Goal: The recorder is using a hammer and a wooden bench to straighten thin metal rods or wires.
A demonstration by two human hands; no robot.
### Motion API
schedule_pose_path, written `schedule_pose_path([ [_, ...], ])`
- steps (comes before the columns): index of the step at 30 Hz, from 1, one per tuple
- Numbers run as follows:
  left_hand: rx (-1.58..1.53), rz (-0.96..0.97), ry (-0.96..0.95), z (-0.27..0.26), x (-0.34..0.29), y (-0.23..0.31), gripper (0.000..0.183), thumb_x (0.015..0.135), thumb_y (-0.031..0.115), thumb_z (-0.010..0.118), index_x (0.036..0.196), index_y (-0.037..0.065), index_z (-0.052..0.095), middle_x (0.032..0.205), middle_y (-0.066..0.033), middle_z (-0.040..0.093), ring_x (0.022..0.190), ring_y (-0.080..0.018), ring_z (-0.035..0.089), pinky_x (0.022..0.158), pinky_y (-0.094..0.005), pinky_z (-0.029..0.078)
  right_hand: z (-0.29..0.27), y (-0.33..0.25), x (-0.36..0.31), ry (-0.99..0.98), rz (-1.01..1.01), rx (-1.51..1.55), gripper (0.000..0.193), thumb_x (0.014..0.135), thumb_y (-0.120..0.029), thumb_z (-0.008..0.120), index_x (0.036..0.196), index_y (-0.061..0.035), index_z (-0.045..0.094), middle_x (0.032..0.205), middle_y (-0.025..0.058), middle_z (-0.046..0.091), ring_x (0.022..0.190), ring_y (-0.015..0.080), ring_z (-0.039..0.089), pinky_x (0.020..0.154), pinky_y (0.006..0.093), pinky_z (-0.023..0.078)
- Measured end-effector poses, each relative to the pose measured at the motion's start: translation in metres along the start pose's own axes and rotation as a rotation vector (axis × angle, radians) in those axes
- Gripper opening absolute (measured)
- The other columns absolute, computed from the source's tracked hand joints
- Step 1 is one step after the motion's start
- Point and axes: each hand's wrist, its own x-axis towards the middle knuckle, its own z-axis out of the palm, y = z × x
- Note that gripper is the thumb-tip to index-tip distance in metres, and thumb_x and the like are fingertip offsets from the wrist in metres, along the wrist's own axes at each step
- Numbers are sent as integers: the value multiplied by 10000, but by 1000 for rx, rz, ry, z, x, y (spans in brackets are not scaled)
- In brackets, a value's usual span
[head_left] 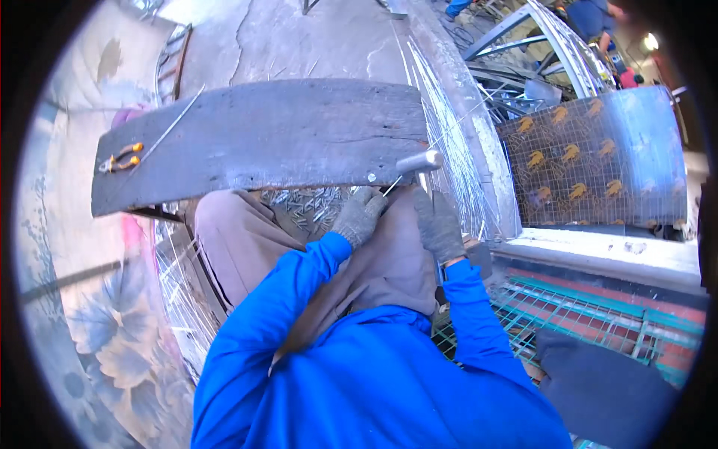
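Observation:
My left hand (360, 215), in a grey knit glove, is closed round a thin metal rod (392, 185) at the near edge of a dark wooden bench (269, 135). The rod's tip points up toward the hammer. My right hand (440, 228), gloved too, is closed on a hammer (420, 162); its silvery cylindrical head is over the bench's right end, and the glove hides most of its handle. Pliers (123, 159) with orange and black handles lie at the bench's left end, beside a longer thin rod (172, 123).
Cut metal pieces (313, 208) lie below the bench's near edge. Long thin rods (452, 142) are bundled to the right. A patterned panel (591, 161) and green wire mesh (583, 310) stand farther right. Another person (591, 19) is at the far right.

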Motion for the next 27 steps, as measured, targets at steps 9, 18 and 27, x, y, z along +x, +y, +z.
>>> schedule_pose_path([
  [9, 70, -70, 179, -26, -15, -25, 278, 971, 267, 542, 1016, 3, 618, 842, -162, 621, 784, -263, 584, 731, -389, 460, -6, -45, 3, -139, 712, 542, 397, 968, -202, 530, 1335, -54, 495, 1167, 241, 568, 903, 424, 622, 697, 506, 511],
  [18, -483, -209, -1, -73, -57, 40, 309, 989, 172, 528, 1270, 56, 470, 965, -86, 671, 708, -117, 620, 602, -249, 497, 17, -33, -6, 125, 580, 597, 373, 991, -386, 508, 1132, -46, 568, 922, 266, 626, 868, 491, 589, 701, 549, 469],
  [27, -406, -308, -109, -82, -115, 25, 236, 1004, 80, 493, 1239, 95, 483, 1222, -63, 602, 983, -139, 592, 821, -300, 525, 16, -35, -1, 183, 574, 584, 399, 979, -416, 537, 1032, -24, 591, 876, 303, 617, 861, 507, 584, 692, 562, 459],
])
